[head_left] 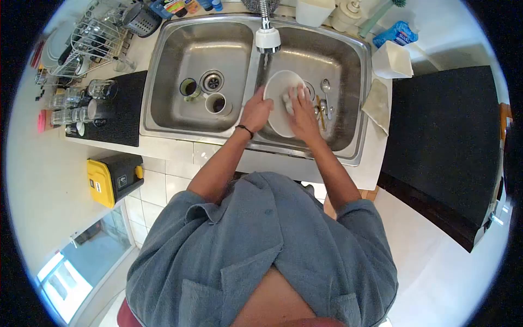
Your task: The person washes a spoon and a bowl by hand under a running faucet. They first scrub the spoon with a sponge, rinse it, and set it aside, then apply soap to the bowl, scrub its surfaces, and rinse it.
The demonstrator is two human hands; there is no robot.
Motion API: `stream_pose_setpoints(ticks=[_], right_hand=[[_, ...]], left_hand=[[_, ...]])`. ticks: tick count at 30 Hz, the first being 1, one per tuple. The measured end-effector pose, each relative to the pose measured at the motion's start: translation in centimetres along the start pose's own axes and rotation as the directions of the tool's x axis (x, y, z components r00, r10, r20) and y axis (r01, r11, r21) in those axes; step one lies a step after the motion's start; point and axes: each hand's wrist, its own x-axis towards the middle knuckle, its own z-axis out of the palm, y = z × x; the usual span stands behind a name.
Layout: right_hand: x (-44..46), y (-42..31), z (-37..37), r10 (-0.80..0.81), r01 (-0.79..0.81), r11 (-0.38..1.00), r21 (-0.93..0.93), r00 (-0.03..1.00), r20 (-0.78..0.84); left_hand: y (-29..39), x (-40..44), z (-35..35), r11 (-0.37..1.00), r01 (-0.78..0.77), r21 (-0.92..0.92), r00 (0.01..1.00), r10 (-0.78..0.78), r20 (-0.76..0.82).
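Note:
A white plate [278, 119] is held tilted over the right sink basin, just below the faucet head [267, 39]. My left hand [257, 110] grips its left edge, fingers closed on the rim. Against the plate's right side lies my right hand [301, 114], blurred, its fingers over something whitish that is too smeared to name. Several spoons and other cutlery [325, 85] rest on the basin floor to the right of the plate. In the left basin stand a white cup [215, 103] with dark contents and a greenish glass [189, 87] near the drain.
Glasses [102, 89] stand on a black mat [128, 109] at the left, below a dish rack [101, 35]. A cloth [377, 106] lies right of the sink, near a white container [393, 60]. Bottles line the back edge. A yellow-lidded bin [101, 183] is on the floor.

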Motion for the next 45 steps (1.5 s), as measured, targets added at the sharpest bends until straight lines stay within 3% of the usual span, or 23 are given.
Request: stream_pose_setpoints(ticks=[1, 2, 5, 6, 9, 10, 13, 17, 18, 21, 22, 25, 26, 29, 30, 32, 34, 37, 38, 41, 42, 43, 45], right_hand=[[0.8, -0.4, 0.6, 0.005, -0.008, 1.0, -0.025, 0.994, -0.111], [1.3, -1.0, 2.2, 0.048, -0.031, 0.981, 0.192, 0.996, -0.081], [0.1, -2.4, 1.0, -0.084, -0.006, 0.904, 0.428, 0.978, 0.192], [-0.9, -1.3, 0.4, -0.157, 0.021, 0.923, 0.385, 0.933, 0.324], [-1.2, -0.7, -1.8, 0.107, -0.039, 0.987, -0.158, 0.888, 0.447], [-0.6, 0.1, -0.4, 0.094, -0.048, 0.978, -0.201, 0.97, 0.222], [1.1, -0.4, 2.5, 0.015, -0.015, 1.0, 0.004, 0.983, -0.182], [-1.3, -1.5, 0.9, -0.192, 0.089, 0.938, 0.335, 0.937, 0.291], [-1.5, -1.3, -1.0, -0.18, 0.14, 0.982, 0.129, 0.904, 0.387], [-0.4, 0.9, -0.7, 0.04, 0.002, 0.967, -0.256, 0.986, 0.16], [0.6, 0.5, -0.8, 0.068, -0.063, 0.969, -0.237, 0.998, 0.013], [2.1, -0.8, 2.7, -0.069, 0.107, 0.975, 0.193, 0.978, -0.197], [0.6, -0.9, 2.4, -0.074, 0.089, 0.917, 0.39, 0.996, -0.053], [-2.2, 0.8, -1.0, -0.192, 0.192, 0.98, 0.041, 0.895, 0.402], [-1.1, 0.0, -3.9, 0.024, 0.059, 0.991, -0.124, 0.815, 0.579], [-0.3, 1.6, -1.5, 0.069, -0.03, 0.977, -0.211, 0.981, 0.18], [1.6, 1.1, -0.7, 0.081, -0.101, 0.974, -0.205, 0.992, -0.101], [1.9, -0.8, 1.9, -0.074, 0.109, 0.947, 0.303, 0.99, -0.124], [1.0, -0.2, 1.9, -0.173, 0.165, 0.919, 0.358, 0.985, -0.009], [-1.5, 1.1, -2.1, -0.114, 0.187, 0.977, -0.105, 0.869, 0.481], [-0.9, 0.7, -3.7, 0.053, 0.12, 0.941, -0.317, 0.872, 0.487], [-0.7, 1.1, -3.0, 0.066, 0.035, 0.954, -0.297, 0.943, 0.325], [0.4, 2.5, -1.6, 0.116, -0.121, 0.966, -0.227, 0.993, -0.037]], left_hand=[[0.2, -0.1, 0.6, 0.996, -0.005, -0.086, 1.0, 0.006, 0.008], [0.3, -0.4, 1.1, 0.986, -0.006, -0.169, 1.0, 0.009, 0.015], [-1.3, 0.4, 0.1, 0.963, 0.039, -0.267, 0.999, -0.028, 0.044], [-1.9, 0.5, -0.5, 0.96, 0.066, -0.273, 0.997, -0.052, 0.059], [0.1, -0.9, -1.3, 0.99, 0.025, -0.142, 1.0, -0.025, 0.001], [0.3, -1.3, -1.2, 0.992, 0.038, -0.122, 0.999, -0.035, 0.025], [0.2, -1.0, 0.1, 0.991, 0.012, -0.13, 0.998, -0.005, 0.058], [-0.2, -0.2, -1.9, 0.987, 0.023, -0.158, 0.998, -0.013, 0.06], [-0.2, -0.1, -2.4, 0.989, -0.01, -0.148, 0.999, 0.017, 0.047], [-0.9, -0.3, -1.4, 0.997, 0.022, -0.08, 0.999, -0.018, 0.044], [0.3, -0.8, -0.8, 1.0, 0.002, -0.027, 0.997, 0.0, 0.071], [-1.5, 0.6, 0.6, 0.996, -0.075, 0.046, 0.996, 0.073, 0.045], [-3.0, 1.5, 0.5, 0.992, -0.105, 0.064, 0.994, 0.104, 0.018], [0.3, 0.8, -2.0, 0.984, -0.166, 0.062, 0.986, 0.165, 0.029], [-1.3, 1.6, -2.2, 0.989, -0.146, 0.028, 0.986, 0.143, 0.083], [-0.7, 0.6, -1.2, 0.996, -0.054, -0.073, 0.988, 0.064, 0.138], [0.2, 1.0, 0.3, 0.988, -0.036, -0.152, 0.986, 0.059, 0.154], [0.2, 0.8, 0.9, 0.966, -0.012, -0.258, 0.991, 0.046, 0.126], [0.4, 1.0, 0.2, 0.95, 0.014, -0.313, 0.991, 0.028, 0.131], [0.2, 1.7, -1.3, 0.955, -0.004, -0.298, 0.985, 0.055, 0.162], [0.0, 1.6, -1.4, 0.981, 0.002, -0.193, 0.986, 0.031, 0.166], [-0.1, 1.4, -1.4, 0.997, 0.006, -0.081, 0.984, 0.008, 0.175], [-0.3, 1.2, 0.5, 0.987, 0.01, -0.16, 0.982, 0.021, 0.187]])
